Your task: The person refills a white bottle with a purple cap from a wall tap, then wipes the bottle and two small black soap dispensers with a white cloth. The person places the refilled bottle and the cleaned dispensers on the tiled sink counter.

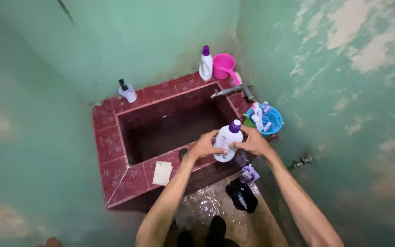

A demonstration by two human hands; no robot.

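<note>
Bottle [227, 142], white with a purple cap, stands on the red tiled rim [115, 137] of the tub; my left hand [204, 145] and right hand [254, 142] clasp its sides.

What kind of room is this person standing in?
Most likely a simple home washroom: a red-tiled water basin built into the corner, a metal tap over it, and a pink plastic scoop on its rim. Both hands hold a white purple-capped bottle.
</note>
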